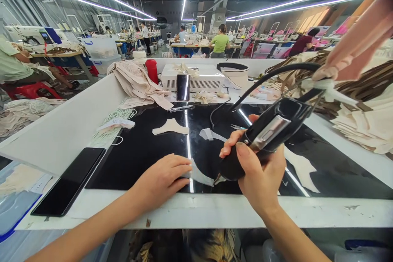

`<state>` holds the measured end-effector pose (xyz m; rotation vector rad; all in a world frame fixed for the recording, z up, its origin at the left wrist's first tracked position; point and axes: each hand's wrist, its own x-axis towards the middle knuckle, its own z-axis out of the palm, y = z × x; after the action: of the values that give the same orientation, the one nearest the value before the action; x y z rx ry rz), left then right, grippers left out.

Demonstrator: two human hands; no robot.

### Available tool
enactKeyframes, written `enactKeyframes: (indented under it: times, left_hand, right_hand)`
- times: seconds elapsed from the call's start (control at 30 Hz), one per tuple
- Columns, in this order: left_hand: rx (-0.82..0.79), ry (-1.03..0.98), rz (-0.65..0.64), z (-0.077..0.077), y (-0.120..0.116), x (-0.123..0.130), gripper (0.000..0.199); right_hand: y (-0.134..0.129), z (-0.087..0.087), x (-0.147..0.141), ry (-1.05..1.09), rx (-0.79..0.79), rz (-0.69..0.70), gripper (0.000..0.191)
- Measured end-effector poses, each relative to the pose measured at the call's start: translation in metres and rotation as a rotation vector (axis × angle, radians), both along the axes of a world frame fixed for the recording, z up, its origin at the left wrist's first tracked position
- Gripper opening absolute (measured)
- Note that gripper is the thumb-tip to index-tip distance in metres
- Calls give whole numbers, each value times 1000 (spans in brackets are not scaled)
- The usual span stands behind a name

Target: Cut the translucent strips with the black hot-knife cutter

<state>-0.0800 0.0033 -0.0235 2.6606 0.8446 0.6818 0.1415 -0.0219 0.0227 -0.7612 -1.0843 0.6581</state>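
My right hand (260,168) is wrapped round a black corded handheld tool (270,125) with a silver plate on its side. The tool tilts down to the left, and its small metal tip is at the right end of a curved translucent strip (201,174). My left hand (166,178) lies palm down at the strip's left end, fingers stretched out over it. Ahead of my hands on the glossy black work surface (138,151) lie a cream fabric piece (170,126) and another pale translucent piece (211,134). A longer cream piece (301,168) lies right of my right hand.
A large black phone (69,182) lies at the left. Behind stand a smaller phone (183,87), a white vented box (193,77) and a red container (151,71). Stacked fabric (359,127) fills the right side. The tool's cable (264,80) arches overhead. Several people work farther back.
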Motion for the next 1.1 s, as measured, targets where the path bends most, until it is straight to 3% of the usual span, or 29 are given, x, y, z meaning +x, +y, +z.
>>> enactKeyframes:
  times: [0.13,0.23,0.43,0.7,0.87,1.1]
  left_hand:
    - [-40,-8,166,0,0,-35,29]
    - [-74,-10,218,-4,-3,-47,28]
    - [-130,-67,236,-12,-8,-47,18]
    - [-148,-160,316,-14,-10,-54,15]
    - [-176,-263,399,-15,-10,-54,17]
    - [-194,-302,395,-16,-9,-49,17]
  right_hand:
    - [3,7,-5,34,13,-20,46]
    - [7,11,-17,49,21,-6,37]
    - [19,11,-51,76,31,81,33]
    - [33,4,-91,111,70,175,46]
    - [38,-2,-102,87,72,209,42]
    - [39,-5,-107,108,46,204,45]
